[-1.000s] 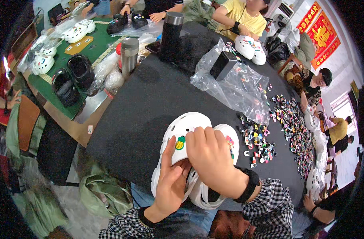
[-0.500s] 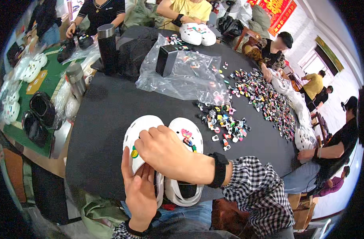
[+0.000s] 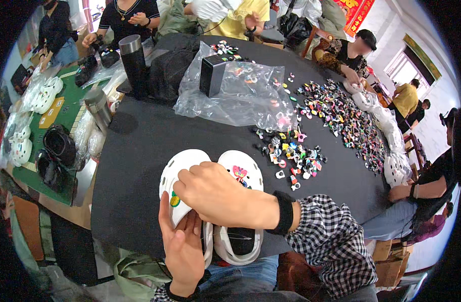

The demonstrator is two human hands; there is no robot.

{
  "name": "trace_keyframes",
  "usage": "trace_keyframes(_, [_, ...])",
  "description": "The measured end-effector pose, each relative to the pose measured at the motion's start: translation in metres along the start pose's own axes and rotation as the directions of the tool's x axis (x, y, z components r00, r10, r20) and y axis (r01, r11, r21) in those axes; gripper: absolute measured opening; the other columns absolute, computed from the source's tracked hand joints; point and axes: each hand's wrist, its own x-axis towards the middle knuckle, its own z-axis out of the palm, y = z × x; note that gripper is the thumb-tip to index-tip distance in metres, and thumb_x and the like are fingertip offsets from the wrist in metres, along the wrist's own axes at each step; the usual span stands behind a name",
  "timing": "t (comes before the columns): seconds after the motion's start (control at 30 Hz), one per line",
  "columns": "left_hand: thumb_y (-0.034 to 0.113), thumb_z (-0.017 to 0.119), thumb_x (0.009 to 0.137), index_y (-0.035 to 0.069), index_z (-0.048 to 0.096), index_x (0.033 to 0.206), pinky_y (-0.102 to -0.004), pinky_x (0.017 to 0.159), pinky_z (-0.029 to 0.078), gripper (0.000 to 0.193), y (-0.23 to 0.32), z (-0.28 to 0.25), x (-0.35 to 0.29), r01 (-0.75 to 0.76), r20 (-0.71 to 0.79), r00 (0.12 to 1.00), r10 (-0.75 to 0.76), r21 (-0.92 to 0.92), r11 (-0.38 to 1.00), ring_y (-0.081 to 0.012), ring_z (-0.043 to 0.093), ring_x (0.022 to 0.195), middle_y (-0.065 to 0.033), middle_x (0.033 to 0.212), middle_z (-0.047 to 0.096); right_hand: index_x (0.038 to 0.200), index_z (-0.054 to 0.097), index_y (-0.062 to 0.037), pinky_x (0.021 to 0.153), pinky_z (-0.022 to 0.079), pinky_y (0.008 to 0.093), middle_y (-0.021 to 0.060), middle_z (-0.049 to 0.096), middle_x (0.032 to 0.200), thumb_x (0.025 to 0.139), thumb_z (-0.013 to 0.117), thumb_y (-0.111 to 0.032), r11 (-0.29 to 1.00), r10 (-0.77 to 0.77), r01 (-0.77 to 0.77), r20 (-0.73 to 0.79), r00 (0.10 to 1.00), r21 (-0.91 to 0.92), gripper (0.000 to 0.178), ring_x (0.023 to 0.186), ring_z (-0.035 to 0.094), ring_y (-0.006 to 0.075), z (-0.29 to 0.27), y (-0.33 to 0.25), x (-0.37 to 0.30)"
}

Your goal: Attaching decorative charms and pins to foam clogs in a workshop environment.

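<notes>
A pair of white clogs stands side by side at the table's near edge, toes pointing away from me. My left hand [image 3: 185, 256] grips the left clog [image 3: 187, 157], some fingers inside its opening and one along its outer side. A yellow and green pineapple charm [image 3: 175, 200] sits on that clog's outer side. Over its top, my right hand [image 3: 215, 194] is closed, fingers curled down; whatever they pinch is hidden. The right clog [image 3: 251, 170] carries a pink charm [image 3: 239, 173] and is partly covered by my right wrist.
Loose shoe charms [image 3: 293, 153] lie beyond the clogs, with a larger heap [image 3: 341, 121] farther right. A clear plastic bag [image 3: 225, 108] holds a black box [image 3: 212, 75] on it. Dark tumbler [image 3: 134, 63] and steel flask [image 3: 97, 106] stand left. Co-workers sit around the table.
The view has shifted slightly. My hands keep nearly the same hold on the left clog. Across the table, the person in yellow has lifted the white clogs off the tabletop.
</notes>
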Motion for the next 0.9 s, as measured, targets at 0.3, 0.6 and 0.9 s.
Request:
trace_keyframes(0.3, [0.021, 0.058, 0.089, 0.009, 0.017, 0.157, -0.0402, 0.111, 0.036, 0.080, 0.005, 0.002, 0.002, 0.022, -0.020, 1.000, -0.022, -0.017, 1.000, -0.0275, 0.048, 0.129, -0.0173, 0.142, 0.046, 0.092, 0.054, -0.0024, 0.068, 0.049, 0.0442, 0.0141, 0.054, 0.082, 0.064, 0.072, -0.014, 0.985, 0.096, -0.088, -0.048, 0.994, 0.146, 0.035, 0.077, 0.061, 0.0338, -0.005, 0.000, -0.007])
trace_keyframes(0.6, [0.020, 0.056, 0.088, 0.007, 0.012, 0.157, -0.0459, 0.120, 0.023, 0.082, 0.010, 0.007, 0.004, 0.062, 0.023, 0.998, -0.063, 0.031, 0.998, -0.0357, 0.036, 0.141, -0.0269, 0.151, 0.033, 0.106, 0.066, 0.0022, 0.075, 0.055, 0.0316, 0.0115, 0.072, 0.092, 0.094, 0.065, -0.011, 0.620, 0.486, -0.353, 0.011, 0.874, 0.700, 0.018, 0.084, 0.070, 0.0182, -0.053, 0.039, -0.063])
trace_keyframes(0.9, [0.022, 0.056, 0.091, 0.009, 0.017, 0.157, -0.0465, 0.118, 0.025, 0.078, 0.006, 0.004, 0.003, 0.032, 0.008, 0.999, -0.033, 0.144, 0.989, -0.0348, 0.038, 0.139, -0.0257, 0.151, 0.035, 0.104, 0.067, 0.0054, 0.075, 0.053, 0.0269, 0.0093, 0.071, 0.091, 0.096, 0.062, -0.008, 0.407, 0.643, -0.434, 0.085, 0.761, 0.804, 0.017, 0.084, 0.067, 0.0117, -0.036, 0.054, -0.128])
